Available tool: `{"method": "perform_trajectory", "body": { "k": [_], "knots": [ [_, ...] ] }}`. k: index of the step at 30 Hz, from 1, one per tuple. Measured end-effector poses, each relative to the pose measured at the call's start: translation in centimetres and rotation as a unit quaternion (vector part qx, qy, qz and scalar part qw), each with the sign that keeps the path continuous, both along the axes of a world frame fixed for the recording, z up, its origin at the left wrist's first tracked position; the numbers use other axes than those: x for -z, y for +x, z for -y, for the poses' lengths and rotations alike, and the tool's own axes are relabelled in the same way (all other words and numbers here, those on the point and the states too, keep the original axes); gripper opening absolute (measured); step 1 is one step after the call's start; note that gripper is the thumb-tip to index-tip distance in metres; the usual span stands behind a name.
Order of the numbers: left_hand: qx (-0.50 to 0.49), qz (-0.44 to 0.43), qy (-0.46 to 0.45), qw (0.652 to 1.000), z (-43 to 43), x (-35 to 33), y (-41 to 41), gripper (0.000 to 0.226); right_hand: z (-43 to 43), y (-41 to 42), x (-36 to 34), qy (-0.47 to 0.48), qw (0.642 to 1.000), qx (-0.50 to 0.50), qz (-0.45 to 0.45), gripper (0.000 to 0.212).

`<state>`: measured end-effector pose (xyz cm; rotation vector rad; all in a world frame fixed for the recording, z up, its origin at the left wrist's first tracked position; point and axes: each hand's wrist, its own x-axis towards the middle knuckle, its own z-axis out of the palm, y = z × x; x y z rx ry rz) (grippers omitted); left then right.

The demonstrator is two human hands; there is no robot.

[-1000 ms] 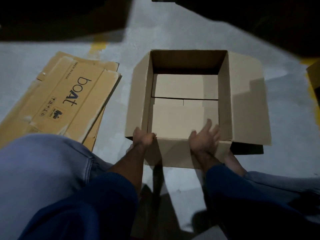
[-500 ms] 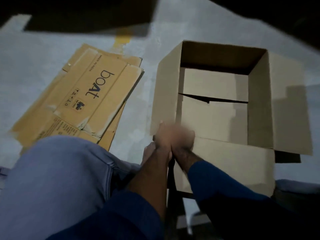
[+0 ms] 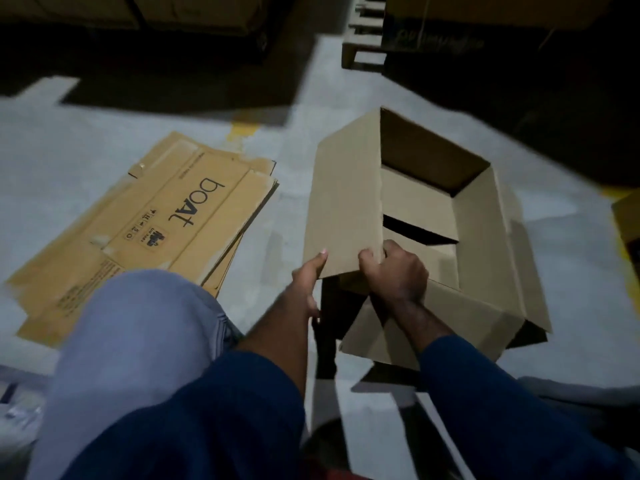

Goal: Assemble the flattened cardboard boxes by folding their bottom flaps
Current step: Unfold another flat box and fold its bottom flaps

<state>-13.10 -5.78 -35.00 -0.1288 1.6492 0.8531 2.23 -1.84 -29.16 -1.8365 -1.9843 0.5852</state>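
One grey floor (image 3: 86,150) carries a flat stack (image 3: 166,230) at left and, just right of it, a tilted open box (image 3: 346,202). A dark gap shows between its bottom flaps. Right grip (image 3: 398,275) curls round the near-left corner. Left grip (image 3: 306,282) pinches the left flap's near edge.

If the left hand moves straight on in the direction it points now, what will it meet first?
The left hand points away from the person, and its thumb touches the near edge of the left flap of the open box. That flap comes first, probably at once.
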Motion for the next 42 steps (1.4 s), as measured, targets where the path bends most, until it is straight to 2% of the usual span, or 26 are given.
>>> {"method": "perform_trajectory", "body": {
  "k": [2,5,10,14,17,20,24,27,29,34,37,40,42],
  "knots": [
    [0.007,0.04,0.048,0.998,0.8,-2.9,2.0,0.059,0.1,1.1,-1.0,0.0,0.999,0.024,-0.03,0.039],
    [0.011,0.077,0.054,0.995,1.3,-3.9,3.4,0.049,0.5,2.2,-2.2,-0.014,0.996,0.061,-0.071,0.03],
    [-0.036,0.142,0.09,0.985,1.3,-3.3,5.6,0.044,0.5,2.9,-4.0,-0.039,0.994,0.062,-0.086,0.022],
    [-0.101,0.186,0.13,0.969,0.1,-2.5,6.4,0.061,-0.7,1.9,-4.2,-0.04,0.994,0.101,-0.01,0.037],
    [-0.147,0.208,0.159,0.954,-0.7,-2.7,6.6,0.048,-1.3,2.2,-4.3,0.007,0.99,0.131,-0.043,0.039],
    [-0.162,0.208,0.177,0.948,-1.3,-2.6,6.8,0.052,-2.1,2.5,-4.5,0.029,0.989,0.117,-0.084,0.033],
    [-0.204,0.136,0.215,0.945,-1.9,-4.1,6.2,0.041,-2.5,1.6,-6.0,0.041,0.985,0.095,-0.138,0.036],
    [-0.225,0.026,0.252,0.941,-2.1,-5.2,4.2,0.033,-2.6,0.7,-7.2,0.025,0.976,0.089,-0.197,0.039],
    [-0.254,-0.041,0.28,0.925,-2.1,-6.2,2.1,0.034,-2.7,-0.4,-7.7,0.015,0.963,0.069,-0.261,0.036],
    [-0.342,-0.167,0.303,0.874,-0.9,-10.6,-2.8,0.072,-2.4,-4.2,-10.5,0.015,0.913,-0.009,-0.408,0.032],
    [-0.353,-0.274,0.327,0.833,0.2,-16.1,-3.5,0.056,-2.2,-5.7,-12.2,0.004,0.872,-0.042,-0.488,0.035],
    [-0.333,-0.359,0.356,0.796,0.7,-20.3,-3.8,0.056,-2.3,-6.3,-13.1,-0.028,0.819,-0.046,-0.572,0.026],
    [-0.296,-0.399,0.368,0.786,0.6,-22.5,-3.5,0.056,-2.5,-6.2,-13.5,-0.05,0.78,-0.028,-0.623,0.021]
  ]
}}
